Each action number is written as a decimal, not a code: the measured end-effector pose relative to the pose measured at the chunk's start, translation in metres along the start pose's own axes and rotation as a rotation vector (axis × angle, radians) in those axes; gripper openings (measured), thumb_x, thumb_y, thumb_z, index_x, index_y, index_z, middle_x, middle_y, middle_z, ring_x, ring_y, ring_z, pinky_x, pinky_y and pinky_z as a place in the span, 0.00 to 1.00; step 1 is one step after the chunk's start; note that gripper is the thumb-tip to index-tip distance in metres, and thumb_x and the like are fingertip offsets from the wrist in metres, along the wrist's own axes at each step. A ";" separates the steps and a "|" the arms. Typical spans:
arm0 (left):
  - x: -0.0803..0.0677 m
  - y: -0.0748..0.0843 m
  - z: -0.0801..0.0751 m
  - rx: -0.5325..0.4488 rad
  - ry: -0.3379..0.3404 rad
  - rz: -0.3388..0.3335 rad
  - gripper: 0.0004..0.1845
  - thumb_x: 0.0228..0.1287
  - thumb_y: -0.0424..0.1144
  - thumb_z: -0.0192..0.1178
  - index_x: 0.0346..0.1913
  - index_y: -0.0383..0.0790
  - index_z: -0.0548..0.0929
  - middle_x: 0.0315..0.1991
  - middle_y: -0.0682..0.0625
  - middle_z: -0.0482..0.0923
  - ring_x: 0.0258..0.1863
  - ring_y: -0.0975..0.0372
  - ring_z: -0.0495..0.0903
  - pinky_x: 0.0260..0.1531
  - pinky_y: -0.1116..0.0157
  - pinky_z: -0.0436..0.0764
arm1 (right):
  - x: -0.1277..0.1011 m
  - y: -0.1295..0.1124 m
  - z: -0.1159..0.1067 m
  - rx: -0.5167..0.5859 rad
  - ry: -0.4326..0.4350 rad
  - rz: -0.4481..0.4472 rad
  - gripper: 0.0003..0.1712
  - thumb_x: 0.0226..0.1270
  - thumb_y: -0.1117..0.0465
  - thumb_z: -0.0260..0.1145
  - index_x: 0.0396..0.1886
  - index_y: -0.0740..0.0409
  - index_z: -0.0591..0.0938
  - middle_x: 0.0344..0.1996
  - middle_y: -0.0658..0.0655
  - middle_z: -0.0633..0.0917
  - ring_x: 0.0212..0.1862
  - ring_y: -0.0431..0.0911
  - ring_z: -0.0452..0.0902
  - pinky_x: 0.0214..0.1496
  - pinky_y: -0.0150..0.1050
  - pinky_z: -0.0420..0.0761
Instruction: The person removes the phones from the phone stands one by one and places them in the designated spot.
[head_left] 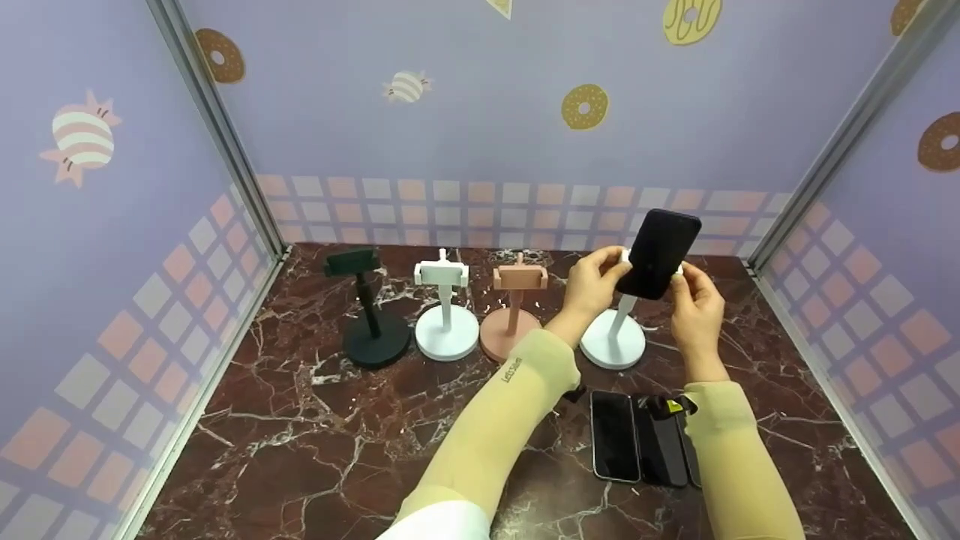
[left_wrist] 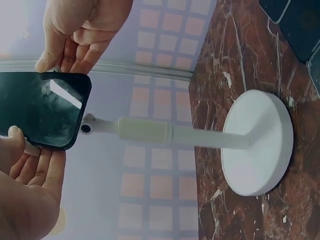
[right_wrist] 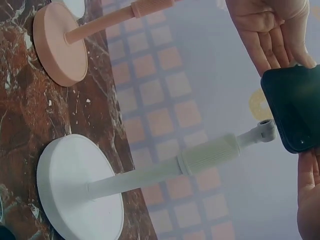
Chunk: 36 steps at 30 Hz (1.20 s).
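A black smartphone (head_left: 661, 251) sits tilted in the clamp of a white phone stand (head_left: 613, 341), screen toward me. My left hand (head_left: 592, 283) pinches the clamp's white arm at the phone's left edge, thumb near the screen. At the opposite edge, my right hand (head_left: 697, 306) pinches the other white arm. The left wrist view has the phone (left_wrist: 40, 107) between both hands, with the stand's round base (left_wrist: 260, 145) on the table. Most of the clamp is hidden behind the phone. The stand's ball joint (right_wrist: 266, 130) shows just below it in the right wrist view.
Left of my hands stand a pink phone stand (head_left: 520, 279), another white stand (head_left: 442, 276) and a black stand (head_left: 367, 300), their clamps holding nothing. Several dark phones (head_left: 616, 436) lie near my right forearm on the marbled table (head_left: 337, 450). Patterned walls (head_left: 480, 135) enclose the table.
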<state>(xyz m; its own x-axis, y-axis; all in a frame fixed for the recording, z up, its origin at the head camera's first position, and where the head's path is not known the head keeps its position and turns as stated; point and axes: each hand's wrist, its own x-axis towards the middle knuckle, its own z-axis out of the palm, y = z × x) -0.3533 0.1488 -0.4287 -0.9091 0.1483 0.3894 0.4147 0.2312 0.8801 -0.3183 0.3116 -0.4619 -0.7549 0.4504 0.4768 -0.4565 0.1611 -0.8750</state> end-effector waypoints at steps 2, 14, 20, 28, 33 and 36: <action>-0.001 0.002 -0.002 -0.004 0.011 0.005 0.15 0.70 0.38 0.67 0.56 0.36 0.87 0.49 0.45 0.90 0.47 0.59 0.88 0.48 0.77 0.81 | -0.002 -0.003 0.002 0.002 0.006 -0.014 0.17 0.75 0.72 0.61 0.57 0.81 0.78 0.35 0.36 0.87 0.38 0.31 0.81 0.45 0.23 0.80; -0.021 0.025 -0.036 -0.067 0.017 0.052 0.16 0.69 0.37 0.67 0.55 0.33 0.87 0.47 0.42 0.90 0.44 0.58 0.88 0.45 0.79 0.81 | -0.020 -0.041 0.016 0.102 -0.008 0.010 0.14 0.75 0.72 0.61 0.55 0.76 0.82 0.34 0.41 0.88 0.37 0.33 0.83 0.43 0.25 0.83; -0.046 0.028 -0.060 -0.157 0.018 0.056 0.16 0.69 0.35 0.67 0.55 0.29 0.85 0.47 0.39 0.89 0.45 0.57 0.87 0.48 0.76 0.83 | -0.047 -0.061 0.026 0.072 -0.033 0.047 0.14 0.75 0.72 0.61 0.54 0.76 0.82 0.35 0.41 0.89 0.37 0.34 0.83 0.43 0.25 0.83; -0.083 0.024 -0.095 -0.178 0.047 0.098 0.18 0.67 0.34 0.67 0.55 0.27 0.84 0.46 0.36 0.88 0.44 0.52 0.87 0.47 0.70 0.86 | -0.084 -0.077 0.043 0.130 -0.110 0.068 0.14 0.75 0.73 0.61 0.54 0.77 0.80 0.36 0.43 0.89 0.35 0.36 0.85 0.45 0.28 0.86; -0.104 0.016 -0.113 -0.158 0.089 0.125 0.17 0.68 0.34 0.67 0.54 0.27 0.85 0.45 0.36 0.88 0.41 0.51 0.88 0.46 0.68 0.87 | -0.106 -0.080 0.056 0.148 -0.160 0.046 0.15 0.75 0.72 0.61 0.55 0.80 0.79 0.38 0.42 0.89 0.38 0.35 0.86 0.46 0.29 0.86; -0.115 0.011 -0.121 -0.181 0.107 0.127 0.16 0.68 0.33 0.67 0.54 0.26 0.84 0.46 0.34 0.88 0.42 0.50 0.88 0.46 0.66 0.87 | -0.117 -0.079 0.061 0.141 -0.177 0.045 0.16 0.75 0.72 0.61 0.55 0.82 0.78 0.39 0.40 0.89 0.40 0.34 0.85 0.47 0.28 0.85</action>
<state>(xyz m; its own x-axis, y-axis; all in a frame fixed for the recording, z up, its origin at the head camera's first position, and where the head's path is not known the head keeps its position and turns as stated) -0.2490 0.0181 -0.4310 -0.8533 0.0604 0.5179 0.5205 0.0399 0.8529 -0.2230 0.1927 -0.4437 -0.8414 0.2911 0.4554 -0.4720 0.0145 -0.8815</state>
